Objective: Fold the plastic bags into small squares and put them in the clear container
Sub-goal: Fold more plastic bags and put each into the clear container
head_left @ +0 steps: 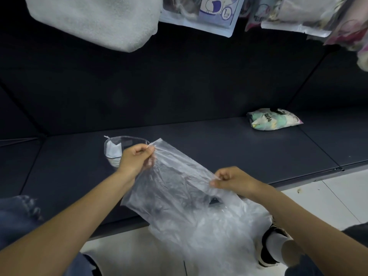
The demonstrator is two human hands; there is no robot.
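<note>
1. You are holding one clear plastic bag (175, 184) stretched in the air between both hands, just in front of the clear container (119, 148), so the step in hand looks like squaring the bag up before its first fold

2. You are doing well to keep the top edge taut; the film is creased and thin, so pull evenly from both corners and let the wrinkles run out before laying it down

3. Lower it onto the dark padded surface (219, 148) on the near side of the container, where a flat backing will probably give sharper creases than folding in mid-air

4. Match corner to corner on each fold and press the air out, since this film will likely spring open otherwise

5. Your left hand (135, 158) is closed, thumb and curled fingers pinching the bag's far corner, right beside the container and partly covering it

6. Your right hand (231, 181) is likewise closed in a pinch on the bag's other top corner, further from the container and to its right

7. More clear plastic bags (209, 236) are lying heaped on the pale floor (338, 196) below the held one, well nearer to you than the container

8. The container is already holding something white, seemingly folded plastic, though the view is too small to be sure
</note>
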